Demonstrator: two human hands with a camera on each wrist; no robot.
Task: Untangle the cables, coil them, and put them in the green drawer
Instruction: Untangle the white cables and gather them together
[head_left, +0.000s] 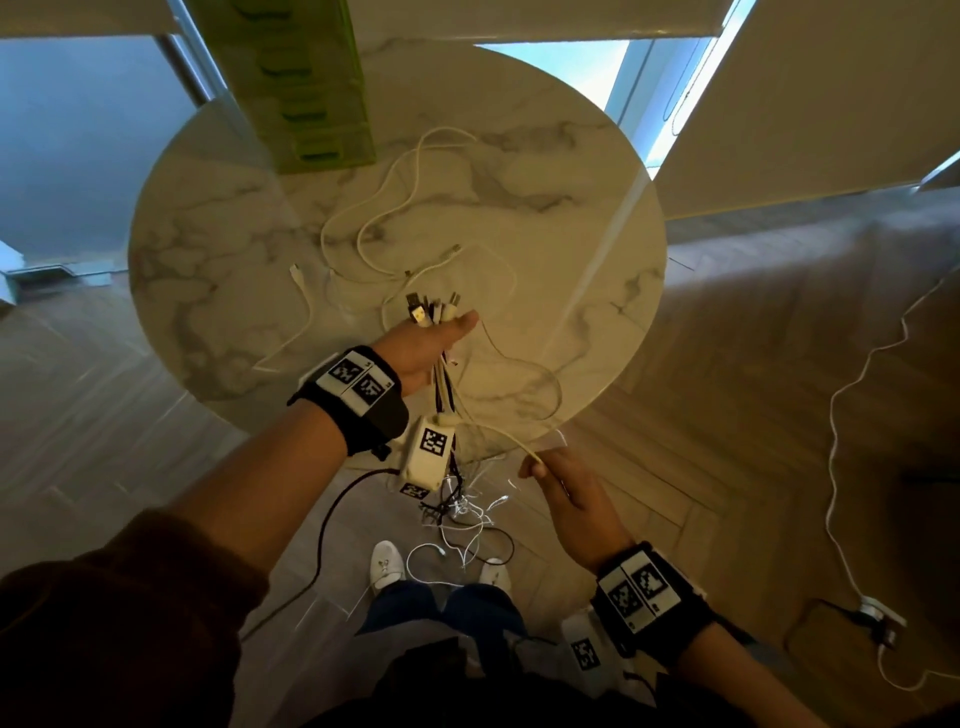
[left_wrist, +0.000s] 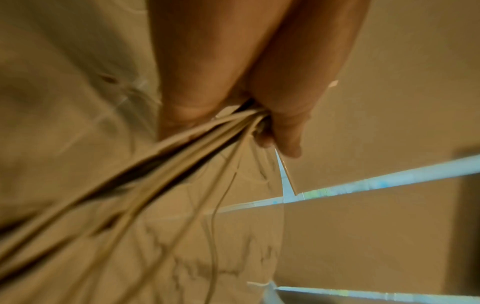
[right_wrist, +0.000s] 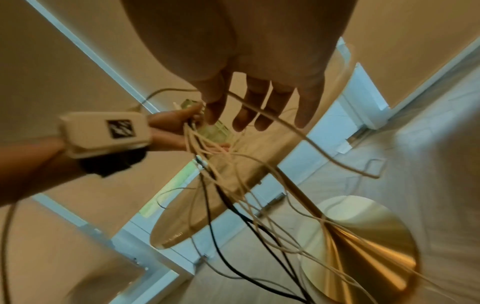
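Note:
My left hand (head_left: 441, 332) is raised over the near edge of the round marble table (head_left: 234, 260) and grips a bundle of white and black cables (head_left: 441, 379). Their plug ends (head_left: 428, 309) stick up past the fingers. The left wrist view shows the fingers (left_wrist: 283, 131) curled round the bundle (left_wrist: 182, 156). The bundle hangs to a tangle on the floor (head_left: 462, 506). My right hand (head_left: 540, 470), lower and nearer, pinches one white cable (head_left: 511, 439) that loops back over the table; this cable (right_wrist: 298, 133) runs between thumb and fingers. The green drawer unit (head_left: 296, 83) stands at the table's far side.
Several loose white cables (head_left: 384, 218) lie spread across the middle of the table. Another white cable (head_left: 841, 415) runs over the wooden floor on the right to a plug (head_left: 878, 618). The table's gold base (right_wrist: 363, 236) and my white shoes (head_left: 387, 564) are below.

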